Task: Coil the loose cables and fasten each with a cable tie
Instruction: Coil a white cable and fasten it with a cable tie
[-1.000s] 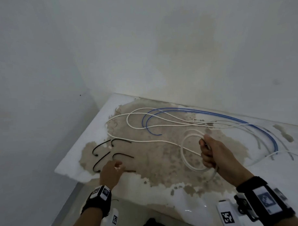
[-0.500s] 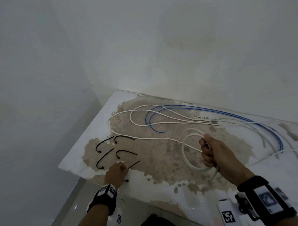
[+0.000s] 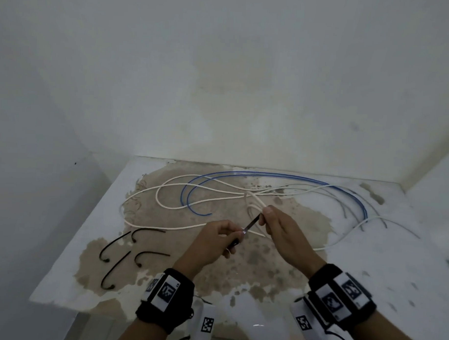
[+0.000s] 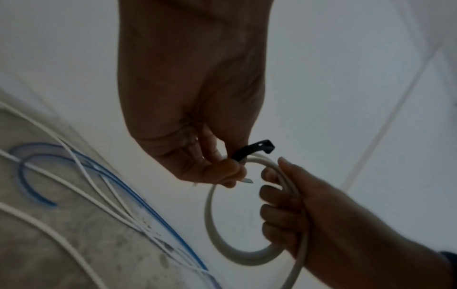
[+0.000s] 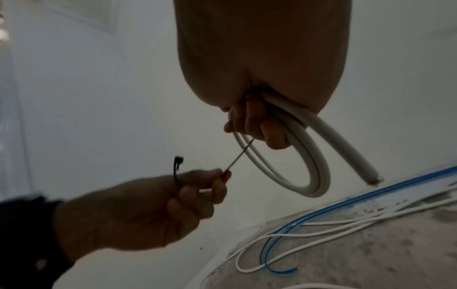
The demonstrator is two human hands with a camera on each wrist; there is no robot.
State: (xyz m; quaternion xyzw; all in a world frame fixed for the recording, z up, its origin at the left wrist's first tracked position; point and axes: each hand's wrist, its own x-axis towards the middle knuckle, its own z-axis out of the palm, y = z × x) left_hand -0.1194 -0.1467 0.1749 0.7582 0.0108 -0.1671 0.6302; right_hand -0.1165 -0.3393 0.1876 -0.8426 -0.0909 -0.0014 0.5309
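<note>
My right hand (image 3: 272, 222) grips a small coil of thick white cable (image 3: 252, 204), lifted off the table. In the right wrist view the coil (image 5: 304, 162) hangs in two or three loops below the curled fingers, and its cut end (image 5: 371, 178) sticks out. My left hand (image 3: 226, 236) pinches a black cable tie (image 3: 251, 223). The tie's thin tail (image 5: 237, 154) reaches the right hand's fingers at the coil, and its head (image 4: 257, 149) juts out behind the left thumb. Loose white cables (image 3: 191, 204) and a blue cable (image 3: 269, 175) sprawl behind.
Several spare black cable ties (image 3: 118, 265) lie on the stained white table (image 3: 392, 290) near its left front corner. Walls close in behind and on both sides. The table's front edge runs just under my wrists.
My left hand has picked a tie up from the front left of the table and carried it right to the coil. My right hand has raised the coil and turned it edge-on.
</note>
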